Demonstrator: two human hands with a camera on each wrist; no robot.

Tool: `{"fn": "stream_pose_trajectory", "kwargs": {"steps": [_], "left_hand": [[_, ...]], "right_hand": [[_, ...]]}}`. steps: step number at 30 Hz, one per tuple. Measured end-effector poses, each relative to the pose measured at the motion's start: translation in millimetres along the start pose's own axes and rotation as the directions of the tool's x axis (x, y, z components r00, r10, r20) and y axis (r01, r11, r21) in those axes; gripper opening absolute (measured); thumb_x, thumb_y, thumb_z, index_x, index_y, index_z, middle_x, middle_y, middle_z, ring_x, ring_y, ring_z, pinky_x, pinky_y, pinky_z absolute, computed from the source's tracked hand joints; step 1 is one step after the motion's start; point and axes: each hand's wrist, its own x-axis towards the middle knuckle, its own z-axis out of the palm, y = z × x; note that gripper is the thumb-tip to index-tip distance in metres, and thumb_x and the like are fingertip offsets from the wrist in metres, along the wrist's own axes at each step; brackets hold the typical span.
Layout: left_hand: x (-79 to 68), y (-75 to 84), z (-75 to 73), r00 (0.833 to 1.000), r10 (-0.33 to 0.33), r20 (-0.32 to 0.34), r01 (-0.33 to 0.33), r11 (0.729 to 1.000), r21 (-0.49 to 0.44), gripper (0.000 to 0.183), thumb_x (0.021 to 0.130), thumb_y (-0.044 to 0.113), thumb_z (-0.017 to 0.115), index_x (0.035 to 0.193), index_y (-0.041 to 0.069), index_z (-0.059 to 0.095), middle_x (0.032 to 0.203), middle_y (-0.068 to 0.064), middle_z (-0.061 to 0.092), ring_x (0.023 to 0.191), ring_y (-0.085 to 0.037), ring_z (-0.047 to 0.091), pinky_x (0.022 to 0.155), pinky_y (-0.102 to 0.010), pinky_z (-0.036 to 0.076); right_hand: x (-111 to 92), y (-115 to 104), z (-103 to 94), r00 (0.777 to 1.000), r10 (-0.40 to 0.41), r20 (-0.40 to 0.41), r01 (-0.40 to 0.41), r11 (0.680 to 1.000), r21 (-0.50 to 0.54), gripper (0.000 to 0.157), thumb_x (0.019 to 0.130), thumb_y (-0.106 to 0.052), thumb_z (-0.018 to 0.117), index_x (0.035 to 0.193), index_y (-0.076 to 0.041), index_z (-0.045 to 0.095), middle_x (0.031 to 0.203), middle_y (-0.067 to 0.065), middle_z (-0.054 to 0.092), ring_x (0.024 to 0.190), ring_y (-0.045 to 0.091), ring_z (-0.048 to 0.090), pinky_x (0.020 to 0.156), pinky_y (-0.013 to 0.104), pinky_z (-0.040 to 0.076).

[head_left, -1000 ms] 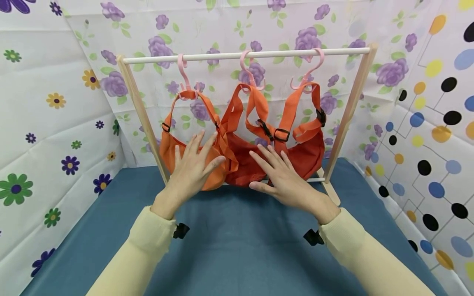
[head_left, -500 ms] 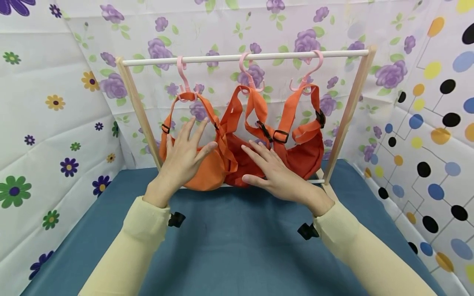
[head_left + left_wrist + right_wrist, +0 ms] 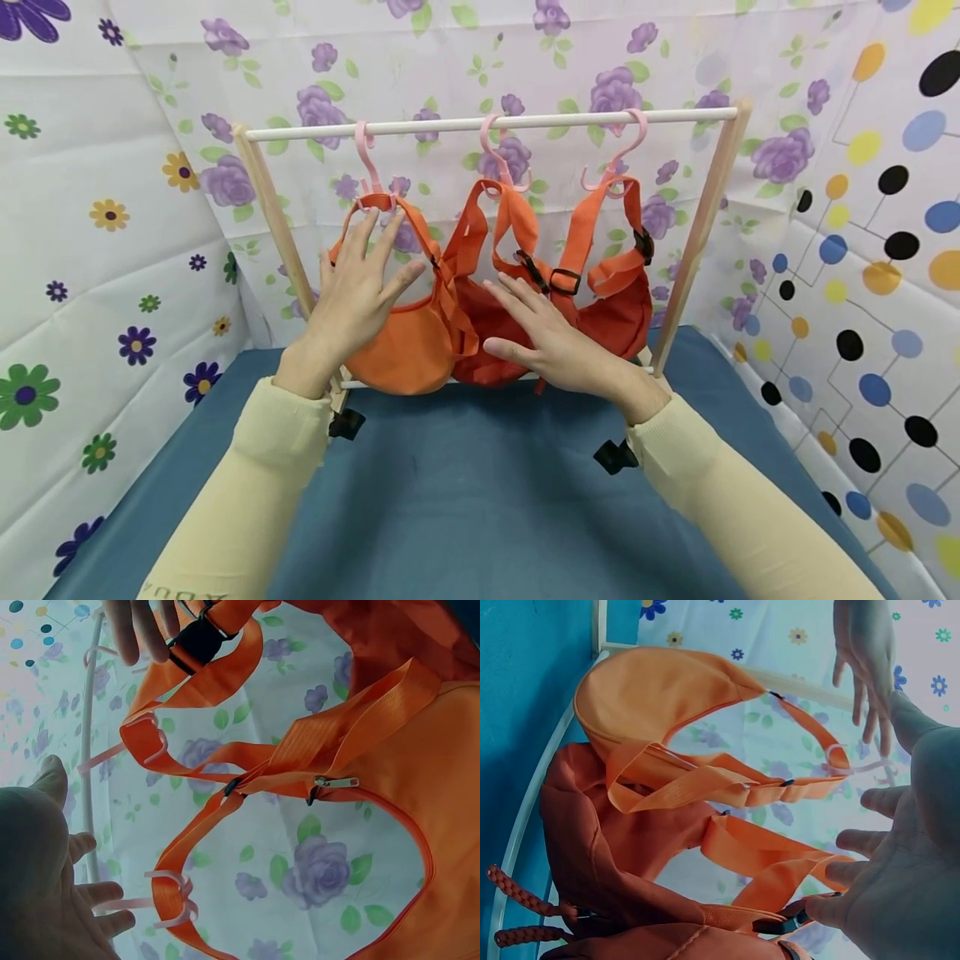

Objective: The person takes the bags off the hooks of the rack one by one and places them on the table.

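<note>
An orange shoulder bag [image 3: 408, 354] hangs by its strap from a pink hook hanger [image 3: 367, 158] at the rack's left. Beside it a darker red-orange bag [image 3: 480, 325] hangs from two more pink hangers, its orange straps [image 3: 583, 233] fitted with black buckles. My left hand [image 3: 348, 296], fingers spread, is in front of the orange bag, its fingertips overlapping the strap just under the hanger in the head view. My right hand [image 3: 551, 337] reaches in front of the red-orange bag with straight fingers. Neither hand holds anything; both palms show in the wrist views.
The rack has a white top rail [image 3: 435, 125] and wooden side posts [image 3: 701, 242], standing on a blue cloth [image 3: 480, 500]. Flowered sheets [image 3: 292, 50] hang behind and at the left, a dotted sheet [image 3: 862, 292] at the right. Black wrist devices [image 3: 615, 457] sit below both wrists.
My left hand has risen and moved left, from in front of the orange bag's body toward its hanger. The right hand has shifted slightly left and up. The bags hang as before.
</note>
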Motion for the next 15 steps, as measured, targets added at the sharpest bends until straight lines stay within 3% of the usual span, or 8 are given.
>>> {"fn": "stream_pose_trajectory", "kwargs": {"steps": [15], "left_hand": [[15.8, -1.6, -12.5, 0.999, -0.003, -0.032, 0.004, 1.000, 0.008, 0.077, 0.105, 0.066, 0.041, 0.169, 0.029, 0.018, 0.174, -0.011, 0.011, 0.159, -0.036, 0.009, 0.118, -0.074, -0.004]], "right_hand": [[15, -14, -8.9, 1.000, -0.004, 0.007, 0.004, 0.999, 0.043, 0.080, 0.104, -0.058, 0.053, 0.168, -0.037, 0.010, 0.174, -0.011, 0.001, 0.160, 0.021, 0.005, 0.122, 0.062, 0.020]]}}
